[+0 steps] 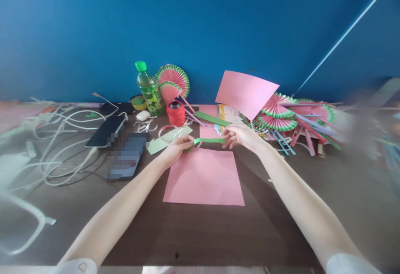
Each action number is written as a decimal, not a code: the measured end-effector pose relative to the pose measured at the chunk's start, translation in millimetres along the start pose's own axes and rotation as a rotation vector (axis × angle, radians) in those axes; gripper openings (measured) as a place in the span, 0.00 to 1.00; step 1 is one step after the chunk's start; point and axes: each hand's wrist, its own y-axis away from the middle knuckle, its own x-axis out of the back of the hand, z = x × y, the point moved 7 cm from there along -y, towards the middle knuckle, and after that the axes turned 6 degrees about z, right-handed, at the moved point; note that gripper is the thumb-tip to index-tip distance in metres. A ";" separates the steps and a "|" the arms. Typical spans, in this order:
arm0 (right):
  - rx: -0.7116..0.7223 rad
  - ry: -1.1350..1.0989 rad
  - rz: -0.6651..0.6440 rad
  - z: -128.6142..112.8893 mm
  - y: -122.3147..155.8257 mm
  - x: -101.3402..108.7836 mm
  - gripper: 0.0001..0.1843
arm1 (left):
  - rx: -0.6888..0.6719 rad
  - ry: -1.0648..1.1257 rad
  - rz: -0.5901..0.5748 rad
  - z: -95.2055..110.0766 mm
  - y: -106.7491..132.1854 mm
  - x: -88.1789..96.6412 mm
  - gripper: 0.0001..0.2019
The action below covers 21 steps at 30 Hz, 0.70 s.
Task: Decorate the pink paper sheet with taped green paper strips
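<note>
My left hand (180, 147) pinches one end of a narrow green paper strip (210, 140). Its other end meets the fingertips of my right hand (239, 136), which are closed on it. The strip spans the gap between both hands, slightly bent. A wider, darker green strip (212, 118) reaches from my right hand toward the back left; whether that hand grips it too I cannot tell. Below the hands a pink paper sheet (204, 178) lies flat on the table. Beside my left hand are a pale green paper piece (170, 138) and a clear ring (165, 133).
Behind stand a green-capped bottle (150, 90), a red container (176, 113) and folded pink-green paper fans (173, 80). Another pink sheet (246, 93) leans near more fans (278, 120) at right. Phones (106, 131) and white cables (62, 140) occupy the left, against a blue wall (200, 24).
</note>
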 end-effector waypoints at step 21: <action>-0.218 0.197 -0.430 40.0 5.9 -18.4 0.07 | 0.044 0.217 0.043 -5.9 -5.7 18.9 0.04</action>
